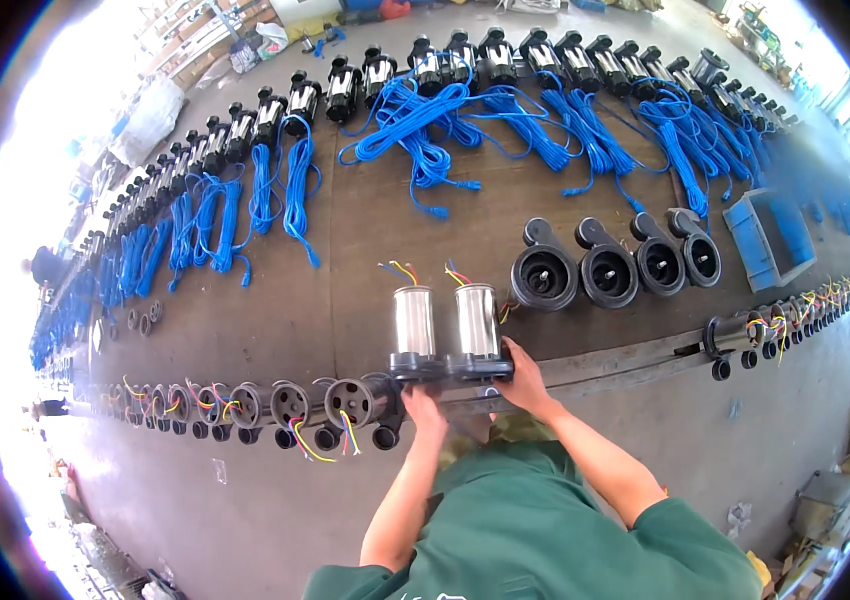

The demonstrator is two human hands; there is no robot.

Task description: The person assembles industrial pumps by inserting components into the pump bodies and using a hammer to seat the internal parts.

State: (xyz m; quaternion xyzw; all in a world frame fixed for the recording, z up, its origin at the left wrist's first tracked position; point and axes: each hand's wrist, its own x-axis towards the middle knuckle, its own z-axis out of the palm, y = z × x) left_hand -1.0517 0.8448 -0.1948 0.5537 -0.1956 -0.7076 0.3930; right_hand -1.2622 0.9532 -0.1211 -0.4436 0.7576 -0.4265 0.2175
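At the near bench edge (595, 365), two steel pumps (445, 325) are stood side by side. Their black bases are gripped by the left hand (423, 402) and right hand (523, 378), fingers closed. Four black housings (605, 268) lie just beyond.

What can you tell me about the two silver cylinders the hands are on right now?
The two silver cylinders lie side by side on the brown bench, shiny metal bodies with black plastic end caps toward the person. Coloured wires sprout from their far ends. The left hand touches the left unit's cap and the right hand grips the right unit's cap. Four black pump housings lie just beyond.
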